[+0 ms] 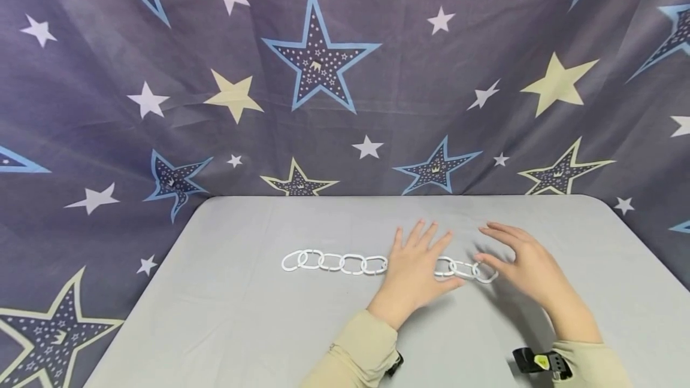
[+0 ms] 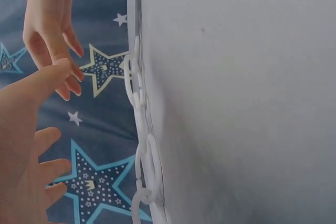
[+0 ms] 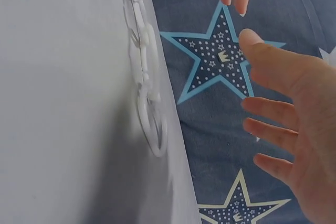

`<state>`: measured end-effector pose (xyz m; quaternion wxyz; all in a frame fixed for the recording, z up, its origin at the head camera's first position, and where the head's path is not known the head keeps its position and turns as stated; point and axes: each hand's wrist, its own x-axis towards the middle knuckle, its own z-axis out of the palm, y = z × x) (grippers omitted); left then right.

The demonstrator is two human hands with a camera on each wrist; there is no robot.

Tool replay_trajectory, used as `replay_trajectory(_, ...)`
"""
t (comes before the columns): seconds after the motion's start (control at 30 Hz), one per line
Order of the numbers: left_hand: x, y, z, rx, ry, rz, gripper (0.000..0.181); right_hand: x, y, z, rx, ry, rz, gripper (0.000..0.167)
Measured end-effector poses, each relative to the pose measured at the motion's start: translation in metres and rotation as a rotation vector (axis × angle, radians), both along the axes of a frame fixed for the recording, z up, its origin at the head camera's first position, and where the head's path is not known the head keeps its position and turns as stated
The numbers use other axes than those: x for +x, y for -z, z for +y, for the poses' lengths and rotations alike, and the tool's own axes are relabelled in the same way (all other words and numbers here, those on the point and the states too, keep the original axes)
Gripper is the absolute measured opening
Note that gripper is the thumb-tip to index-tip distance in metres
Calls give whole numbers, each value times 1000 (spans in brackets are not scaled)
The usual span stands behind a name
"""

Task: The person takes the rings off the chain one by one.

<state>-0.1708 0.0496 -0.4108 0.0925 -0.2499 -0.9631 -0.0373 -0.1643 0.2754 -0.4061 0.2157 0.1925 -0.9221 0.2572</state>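
A chain of several white plastic links (image 1: pixel 353 264) lies stretched from left to right across the table in the head view. Over its right half, my left hand (image 1: pixel 414 268) is spread with fingers apart, hiding some middle links. Near the chain's right end hovers my right hand (image 1: pixel 530 262), its thumb and fingers apart and nothing between them. The right wrist view shows the end link (image 3: pixel 152 124) on the table, apart from the right hand (image 3: pixel 294 114). In the left wrist view the left hand (image 2: pixel 26 129) also holds nothing, with the chain (image 2: pixel 142 129) beyond it.
The chain lies on a pale grey table (image 1: pixel 242 328). Behind it hangs a dark curtain (image 1: pixel 334 136) printed with stars. A dark band with a small device (image 1: pixel 541 362) is strapped at the right wrist, by a beige sleeve (image 1: pixel 590 364).
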Motion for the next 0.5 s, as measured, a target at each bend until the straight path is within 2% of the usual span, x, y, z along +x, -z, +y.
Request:
replay_trajectory(0.27, -3, 2, 11, -26, 19, -16, 82, 0, 4, 9, -6, 28, -43, 42)
replay_trajectory(0.5, -11, 7, 19, -21, 12, -22, 75, -1, 9, 16, -1, 53, -94, 32)
